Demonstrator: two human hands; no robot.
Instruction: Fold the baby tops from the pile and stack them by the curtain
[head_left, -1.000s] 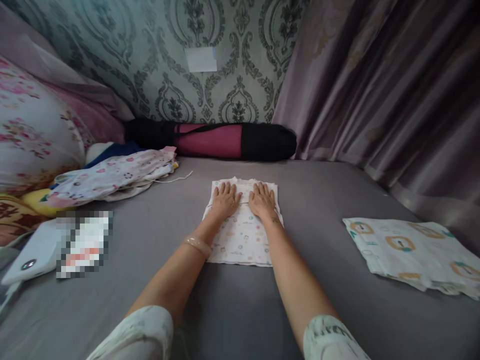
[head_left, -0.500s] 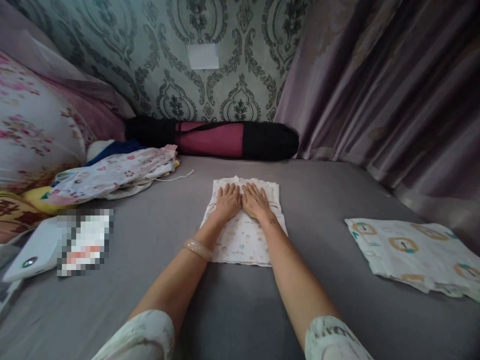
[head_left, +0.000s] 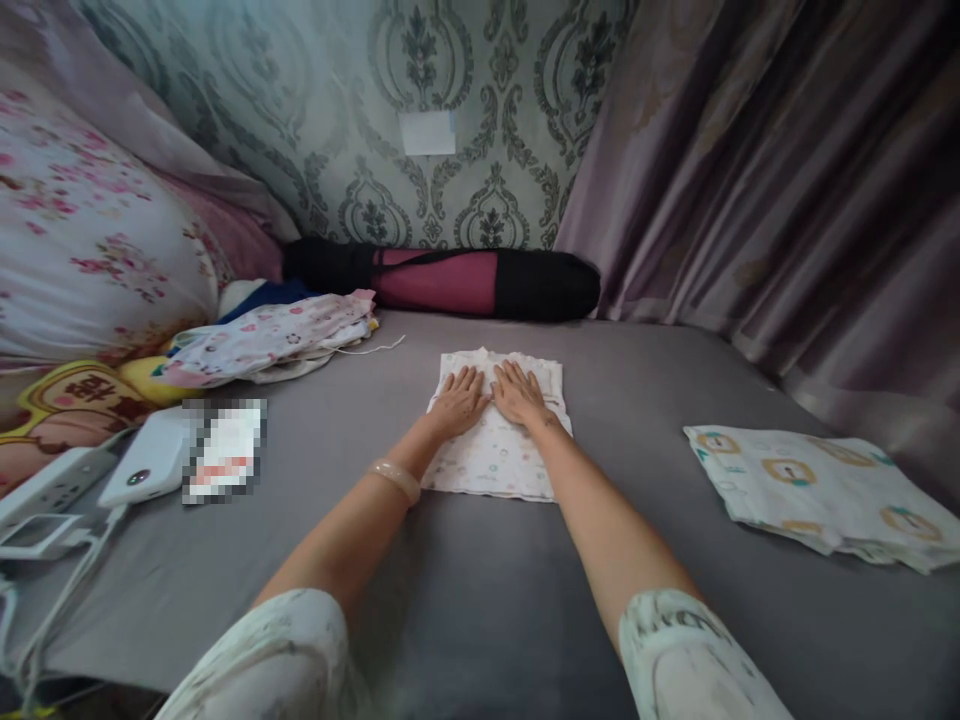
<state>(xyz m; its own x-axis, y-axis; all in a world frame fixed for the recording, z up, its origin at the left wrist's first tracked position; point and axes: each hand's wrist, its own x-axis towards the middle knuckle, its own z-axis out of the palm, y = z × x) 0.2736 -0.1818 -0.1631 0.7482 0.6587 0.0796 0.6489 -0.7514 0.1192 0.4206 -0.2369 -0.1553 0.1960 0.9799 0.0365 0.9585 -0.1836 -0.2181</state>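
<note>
A small white garment point(head_left: 495, 462) with a fine coloured print lies flat, folded into a rough rectangle, on the grey sheet point(head_left: 480, 580) in front of me. My left hand point(head_left: 459, 402) rests palm down on its upper left part, fingers stretched out. Beside it my right hand point(head_left: 519, 394) presses flat on the upper right part, fingers slightly spread. The two hands are close together but apart. A pale bangle point(head_left: 395, 480) circles my left wrist. The cloth under both palms is hidden.
At right lies a folded white cloth point(head_left: 817, 490) with orange motifs. Crumpled clothes point(head_left: 277, 335) and a floral pillow point(head_left: 97, 240) fill the left, near a white power bank point(head_left: 154, 455) and a power strip point(head_left: 56, 485). A black and maroon long bag point(head_left: 442, 280) lies along the wall.
The view has shifted left, bringing the power strip and cables into sight. Both hands stay flat on the garment, now slightly farther apart.
</note>
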